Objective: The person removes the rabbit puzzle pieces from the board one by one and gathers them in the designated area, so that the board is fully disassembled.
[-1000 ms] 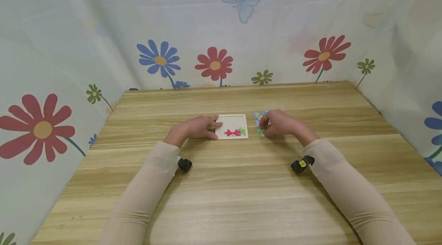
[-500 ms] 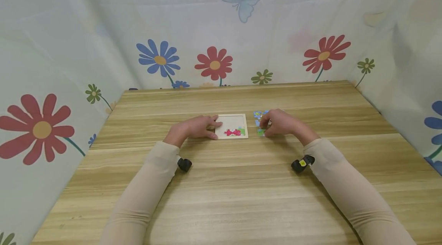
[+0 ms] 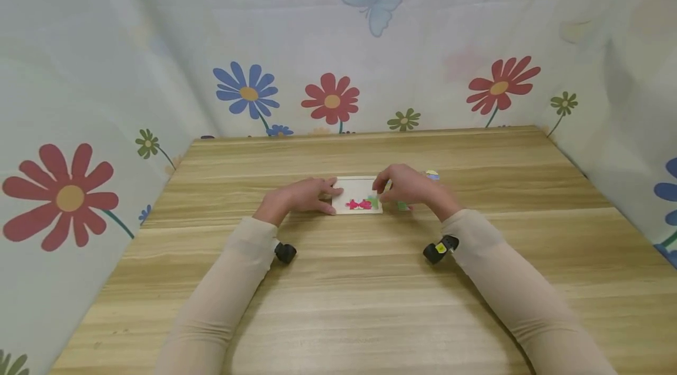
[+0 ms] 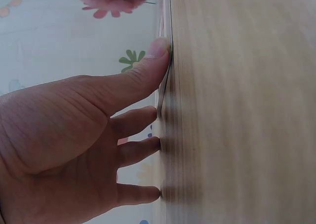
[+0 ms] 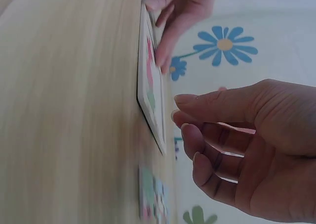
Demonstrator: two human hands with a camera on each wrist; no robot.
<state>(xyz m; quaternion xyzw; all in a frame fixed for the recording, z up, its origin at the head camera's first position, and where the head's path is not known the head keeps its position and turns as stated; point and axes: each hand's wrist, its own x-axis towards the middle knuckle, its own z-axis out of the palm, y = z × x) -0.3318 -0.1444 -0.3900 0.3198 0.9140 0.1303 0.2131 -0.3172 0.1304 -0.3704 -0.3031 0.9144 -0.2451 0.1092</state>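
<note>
In the head view a shallow puzzle tray (image 3: 357,213) with a pale rim lies flat on the table, pink and green puzzle pieces (image 3: 361,204) along its near side. My left hand (image 3: 309,194) rests on the tray's left end. Its thumb touches the near edge, and the index finger reaches inside the rim. Spread, fairly straight fingers show in the left wrist view. My right hand (image 3: 404,184) hovers at the tray's right edge, fingers loosely bent. No thing shows between its thumb and fingertips in the right wrist view (image 5: 247,140).
Loose puzzle pieces (image 5: 150,194) lie on the table to the right of the tray, partly hidden under my right hand in the head view. The wooden table (image 3: 338,281) reaches back to a flower-printed curtain (image 3: 423,40). A black wrist camera (image 3: 441,250) sits below each hand.
My right hand has moved left from above the loose pieces to the tray's right edge, uncovering some pieces behind it. The left hand has stayed on the tray.
</note>
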